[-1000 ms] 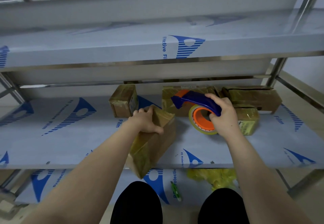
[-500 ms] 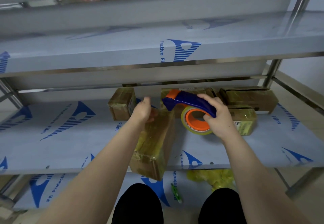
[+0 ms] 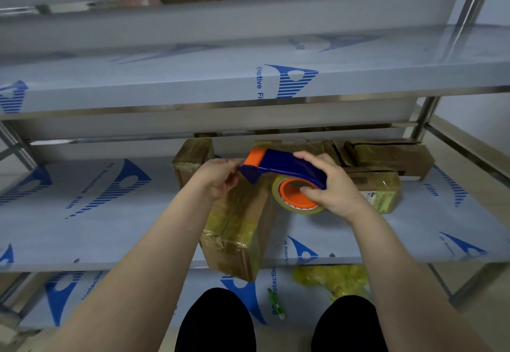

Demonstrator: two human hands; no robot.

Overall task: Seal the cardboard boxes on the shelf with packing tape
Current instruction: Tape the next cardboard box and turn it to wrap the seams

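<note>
The brown cardboard box (image 3: 240, 230) wrapped in yellowish tape lies tilted on the film-covered steel shelf (image 3: 110, 227), its near end over the front edge. It looks light and stiff, but the taped skin is probably slippery, so taking it by the corners seems safest. The right hand (image 3: 331, 186) grasps the blue and orange tape dispenser (image 3: 287, 165) above it; the left hand (image 3: 220, 178) curls at the orange nose, whether pinching tape I cannot tell.
</note>
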